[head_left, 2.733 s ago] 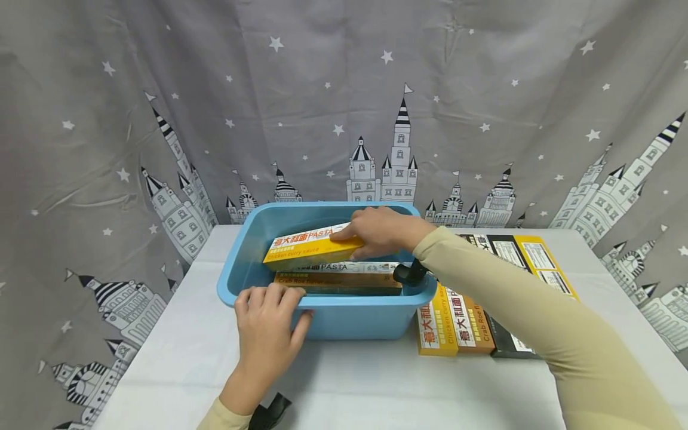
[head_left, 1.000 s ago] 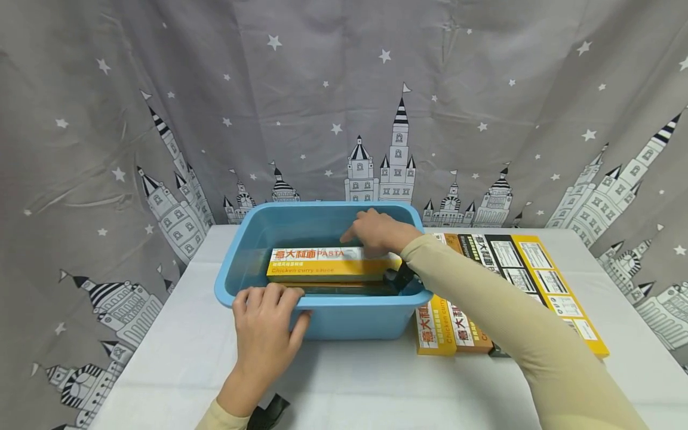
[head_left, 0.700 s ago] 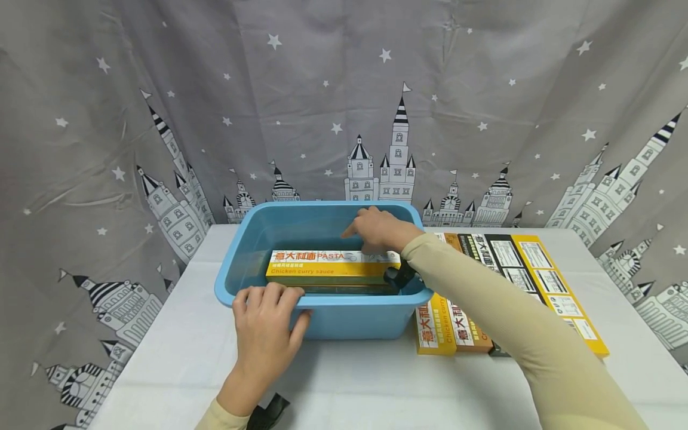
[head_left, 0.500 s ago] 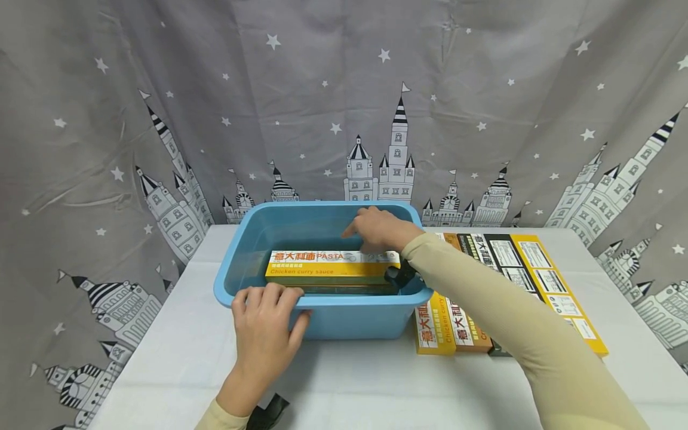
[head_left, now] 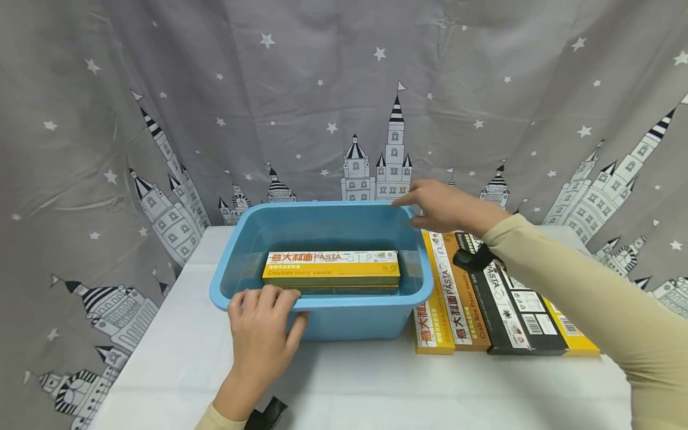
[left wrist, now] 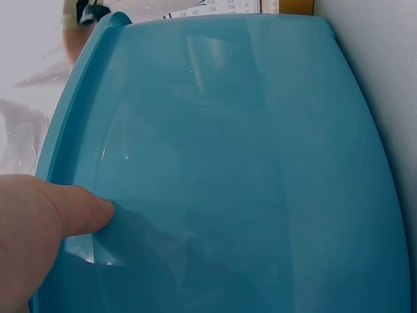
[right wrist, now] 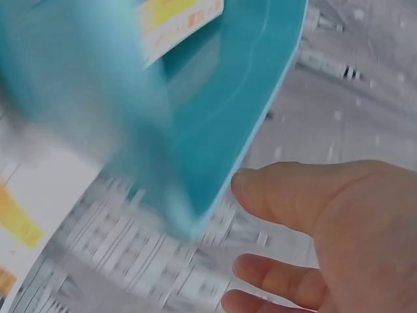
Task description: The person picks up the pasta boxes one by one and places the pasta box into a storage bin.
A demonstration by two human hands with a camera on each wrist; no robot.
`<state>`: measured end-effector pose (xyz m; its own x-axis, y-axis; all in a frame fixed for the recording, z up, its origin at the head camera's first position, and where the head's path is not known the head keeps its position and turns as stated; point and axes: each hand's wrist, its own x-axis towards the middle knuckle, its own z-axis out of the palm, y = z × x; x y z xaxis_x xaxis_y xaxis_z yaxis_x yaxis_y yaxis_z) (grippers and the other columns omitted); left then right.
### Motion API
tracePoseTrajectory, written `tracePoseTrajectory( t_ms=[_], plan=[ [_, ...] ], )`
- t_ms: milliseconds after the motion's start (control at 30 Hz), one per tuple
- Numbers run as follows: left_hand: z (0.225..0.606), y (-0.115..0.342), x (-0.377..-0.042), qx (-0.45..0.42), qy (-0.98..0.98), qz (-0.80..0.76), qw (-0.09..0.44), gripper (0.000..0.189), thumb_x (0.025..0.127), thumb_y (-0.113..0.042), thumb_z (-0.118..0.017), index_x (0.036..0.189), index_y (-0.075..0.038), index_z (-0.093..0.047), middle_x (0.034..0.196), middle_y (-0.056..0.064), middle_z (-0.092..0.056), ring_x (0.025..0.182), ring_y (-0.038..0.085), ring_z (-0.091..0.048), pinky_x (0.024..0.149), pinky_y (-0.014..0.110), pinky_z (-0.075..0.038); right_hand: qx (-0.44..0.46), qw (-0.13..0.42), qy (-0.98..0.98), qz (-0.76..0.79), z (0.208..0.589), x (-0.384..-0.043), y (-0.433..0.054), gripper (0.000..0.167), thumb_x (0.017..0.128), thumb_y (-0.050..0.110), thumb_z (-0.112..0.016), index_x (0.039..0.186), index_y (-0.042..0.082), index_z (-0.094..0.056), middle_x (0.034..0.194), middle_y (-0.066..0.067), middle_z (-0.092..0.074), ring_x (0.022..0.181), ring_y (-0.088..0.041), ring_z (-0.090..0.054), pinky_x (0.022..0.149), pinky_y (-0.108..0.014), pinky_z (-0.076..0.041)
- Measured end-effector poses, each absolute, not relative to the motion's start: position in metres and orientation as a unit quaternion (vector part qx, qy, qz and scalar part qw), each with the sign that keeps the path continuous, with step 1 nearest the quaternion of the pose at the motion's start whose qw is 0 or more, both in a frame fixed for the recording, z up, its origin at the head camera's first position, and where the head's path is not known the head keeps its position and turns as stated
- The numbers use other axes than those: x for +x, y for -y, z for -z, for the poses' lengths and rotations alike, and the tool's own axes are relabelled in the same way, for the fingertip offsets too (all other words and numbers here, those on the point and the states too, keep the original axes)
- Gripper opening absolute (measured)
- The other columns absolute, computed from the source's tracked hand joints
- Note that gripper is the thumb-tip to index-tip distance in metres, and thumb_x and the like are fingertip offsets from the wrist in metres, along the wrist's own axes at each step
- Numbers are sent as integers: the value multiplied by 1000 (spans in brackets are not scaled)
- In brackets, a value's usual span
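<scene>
A blue plastic bin [head_left: 344,322] stands on the white-covered table. My left hand [head_left: 260,328] grips its front rim, fingers hooked over the edge; in the left wrist view the thumb [left wrist: 88,210] lies against the outer wall. Inside the bin, a yellow-and-white pasta box [head_left: 330,270] lies flat on top, label up. Parts of other boxes show beneath its front edge. My right hand [head_left: 443,206] hovers at the bin's back right corner, fingers spread and holding nothing. In the right wrist view, blurred, that hand [right wrist: 352,222] is beside the rim.
Right of the bin lie several pasta boxes side by side: yellow [head_left: 436,337], brown [head_left: 473,334], black [head_left: 524,334] and another yellow one [head_left: 583,346] at the far right. My right forearm covers part of them. A grey castle-print curtain [head_left: 301,107] hangs behind.
The yellow pasta box was lowered from a tilt to flat in the bin and let go. My right hand has since moved up and right, out of the bin. My left hand stays on the rim.
</scene>
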<state>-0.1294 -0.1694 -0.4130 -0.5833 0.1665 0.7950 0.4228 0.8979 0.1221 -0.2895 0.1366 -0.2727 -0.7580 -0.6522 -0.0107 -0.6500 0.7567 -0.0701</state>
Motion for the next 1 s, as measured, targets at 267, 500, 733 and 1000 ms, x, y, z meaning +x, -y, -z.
tracePoseTrajectory(
  t_ms=[267, 500, 733, 1000],
  plan=[
    [413, 171, -129, -166, 878, 149, 423, 22, 76, -18, -75, 95, -9, -70, 86, 10, -61, 83, 33, -51, 87, 58, -34, -290, 12, -955, 60, 282, -272, -236, 52, 90, 14, -70, 140, 1, -59, 129, -31, -59, 110, -43, -61, 94, -61, -50],
    [413, 169, -129, -166, 878, 152, 421, 22, 76, -17, -75, 96, -9, -70, 86, 10, -60, 82, 33, -50, 87, 57, -34, -200, 22, -978, 57, 311, -253, -318, 55, 90, 16, -72, 138, -5, -58, 129, -36, -61, 115, -52, -60, 91, -65, -50],
    [413, 168, -128, -169, 879, 155, 418, 24, 76, -17, -76, 97, -8, -70, 87, 10, -60, 83, 33, -49, 88, 57, -33, -145, 43, -986, 77, 348, -227, -378, 61, 89, 20, -72, 139, -10, -53, 125, -40, -61, 102, -55, -64, 79, -61, -55],
    [413, 168, -128, -163, 882, 152, 415, 23, 76, -17, -76, 96, -8, -69, 87, 11, -60, 83, 34, -50, 89, 58, -33, -110, 58, -987, 104, 373, -211, -402, 64, 88, 21, -74, 139, -11, -51, 124, -43, -59, 95, -50, -65, 71, -55, -56]
  ],
)
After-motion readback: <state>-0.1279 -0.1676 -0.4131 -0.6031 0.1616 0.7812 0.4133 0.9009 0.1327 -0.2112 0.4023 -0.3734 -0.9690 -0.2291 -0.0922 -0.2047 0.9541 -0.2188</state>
